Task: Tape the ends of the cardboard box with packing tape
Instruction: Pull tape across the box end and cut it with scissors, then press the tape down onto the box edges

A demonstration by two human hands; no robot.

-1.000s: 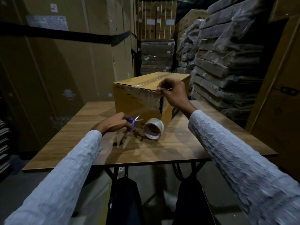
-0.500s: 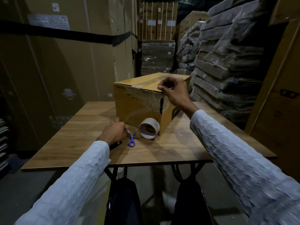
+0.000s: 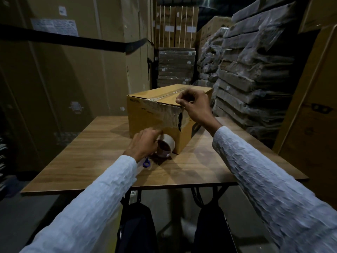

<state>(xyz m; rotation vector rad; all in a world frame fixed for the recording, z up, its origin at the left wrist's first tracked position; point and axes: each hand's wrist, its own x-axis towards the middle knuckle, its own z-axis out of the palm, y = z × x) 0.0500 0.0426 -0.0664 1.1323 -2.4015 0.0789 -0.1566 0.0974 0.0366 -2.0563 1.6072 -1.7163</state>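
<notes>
Cardboard box [image 3: 155,117]: right hand [image 3: 194,105] pinches tape strip at top corner; left hand [image 3: 144,144] grasps tape roll [image 3: 166,146]. Next, likely: press strip flat.

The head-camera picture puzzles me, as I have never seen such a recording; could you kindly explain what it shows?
No machine here: a person wears a camera on the head, looking forward and down at their own two bare hands in a storeroom. On the wooden table stands a cardboard box with clear tape along its top seam and down its torn near end. The right hand pinches at the box's top corner, seemingly the tape. The left hand closes on a roll of packing tape lying against the box. Blue-handled scissors lie on the table beside that wrist.
</notes>
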